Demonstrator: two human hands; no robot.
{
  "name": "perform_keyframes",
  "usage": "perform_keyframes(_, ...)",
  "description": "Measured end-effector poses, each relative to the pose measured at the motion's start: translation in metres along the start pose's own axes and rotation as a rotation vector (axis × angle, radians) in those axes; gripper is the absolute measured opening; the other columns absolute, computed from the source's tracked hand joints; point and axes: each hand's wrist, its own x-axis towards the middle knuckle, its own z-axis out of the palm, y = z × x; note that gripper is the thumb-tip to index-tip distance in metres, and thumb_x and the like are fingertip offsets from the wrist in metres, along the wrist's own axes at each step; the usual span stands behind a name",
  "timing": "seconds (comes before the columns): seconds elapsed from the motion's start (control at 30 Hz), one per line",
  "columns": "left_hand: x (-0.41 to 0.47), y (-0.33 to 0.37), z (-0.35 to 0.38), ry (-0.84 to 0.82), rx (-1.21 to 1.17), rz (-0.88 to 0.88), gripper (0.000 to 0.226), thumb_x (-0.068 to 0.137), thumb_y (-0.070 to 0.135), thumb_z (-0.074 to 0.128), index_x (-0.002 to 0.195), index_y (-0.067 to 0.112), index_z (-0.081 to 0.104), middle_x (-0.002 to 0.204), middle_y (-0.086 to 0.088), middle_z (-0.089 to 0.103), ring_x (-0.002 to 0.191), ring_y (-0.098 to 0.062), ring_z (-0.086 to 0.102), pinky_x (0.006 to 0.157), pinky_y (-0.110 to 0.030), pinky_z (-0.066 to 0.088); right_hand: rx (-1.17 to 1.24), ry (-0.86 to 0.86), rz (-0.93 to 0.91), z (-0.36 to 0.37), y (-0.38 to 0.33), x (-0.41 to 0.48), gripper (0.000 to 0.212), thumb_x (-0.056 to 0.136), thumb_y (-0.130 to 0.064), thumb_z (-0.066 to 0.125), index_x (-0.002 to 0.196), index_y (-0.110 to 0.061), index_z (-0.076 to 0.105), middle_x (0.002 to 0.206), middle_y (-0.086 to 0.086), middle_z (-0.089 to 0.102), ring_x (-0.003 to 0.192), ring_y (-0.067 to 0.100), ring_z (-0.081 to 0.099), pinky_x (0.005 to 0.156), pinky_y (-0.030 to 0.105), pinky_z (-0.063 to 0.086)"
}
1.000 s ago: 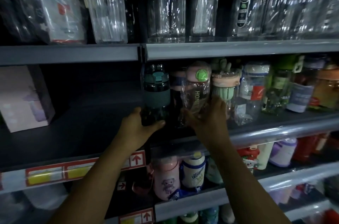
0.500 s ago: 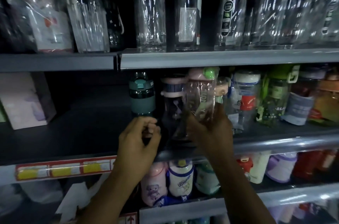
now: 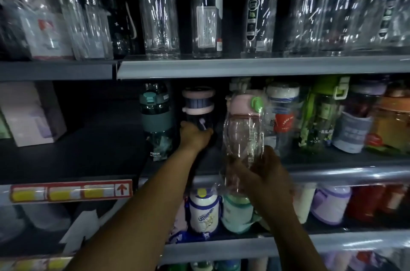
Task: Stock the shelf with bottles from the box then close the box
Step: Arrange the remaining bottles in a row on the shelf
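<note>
I see right grip clasping clear wrapped pink-lidded bottle at base, tilted | left grip closed round dark cylindrical bottle on shelf

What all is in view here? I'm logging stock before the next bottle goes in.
Tall clear glass bottles: a row, count unclear, top shelf.
Teal-lidded dark bottle: one, middle shelf, left of the hands.
Pink-and-blue-lidded dark bottle: one, middle shelf.
Pink-lidded clear plastic bottle: one, plastic-wrapped, held in front of the middle shelf.
Mixed coloured bottles: several, middle shelf right.
Pale box: one, middle shelf left.
White-and-blue bottle: one, lower shelf.
Left hand: on the pink-and-blue-lidded bottle.
Right hand: gripping the clear bottle.
</note>
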Motion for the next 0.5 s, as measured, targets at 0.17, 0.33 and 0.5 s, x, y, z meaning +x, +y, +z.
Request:
perform_keyframes(0.17,0.011,0.002,0.006,0.045,-0.058,-0.04,0.062,0.089,0.02,0.076,0.134,0.001,0.037,0.129,-0.011,0.061,0.105,-0.021,0.058,0.084,-0.026,0.044,0.036,-0.06,-0.004,-0.005,0.0,0.0,0.025,0.09,-0.022,0.078,0.105,-0.015,0.059,0.07,-0.006,0.072,0.049,0.006,0.065,0.051,0.019,0.051)
perform_keyframes(0.33,0.001,0.002,0.007,0.104,0.062,0.027,0.063,0.086,0.031,0.075,0.133,0.001,0.045,0.135,-0.014,0.058,0.124,-0.031,0.057,0.086,-0.025,0.043,0.034,-0.081,0.043,-0.009,0.006,0.003,0.026,0.089,-0.027,0.079,0.106,-0.029,0.06,0.083,-0.004,0.076,0.066,0.017,0.075,0.062,0.044,0.065)
perform_keyframes(0.5,-0.008,-0.005,0.003,0.025,0.182,-0.057,0.086,0.078,0.035,0.083,0.145,0.006,0.037,0.145,-0.02,0.036,0.135,-0.038,0.042,0.107,-0.04,0.043,0.045,-0.078,0.015,-0.011,0.008,0.005,0.02,0.089,-0.026,0.079,0.1,-0.029,0.063,0.085,-0.005,0.077,0.068,0.013,0.075,0.063,0.037,0.063)
